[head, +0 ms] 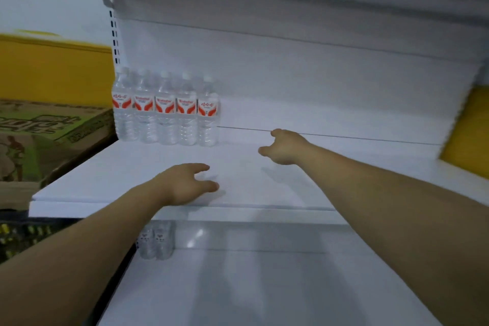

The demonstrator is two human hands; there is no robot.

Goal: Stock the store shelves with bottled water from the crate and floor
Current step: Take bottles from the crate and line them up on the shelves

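Note:
Several clear water bottles with red and white labels stand in a row at the back left of a white shelf. My left hand hovers over the shelf's front part, fingers loosely spread and holding nothing. My right hand reaches further in, right of the bottle row, also holding nothing. Neither hand touches a bottle. On the lower shelf, a few more bottles stand at the back left, partly hidden under the upper shelf's edge.
A cardboard box with green print lies left of the shelf, with a yellow surface behind it. Another yellow panel shows at the right edge. A perforated upright rises at the shelf's back left.

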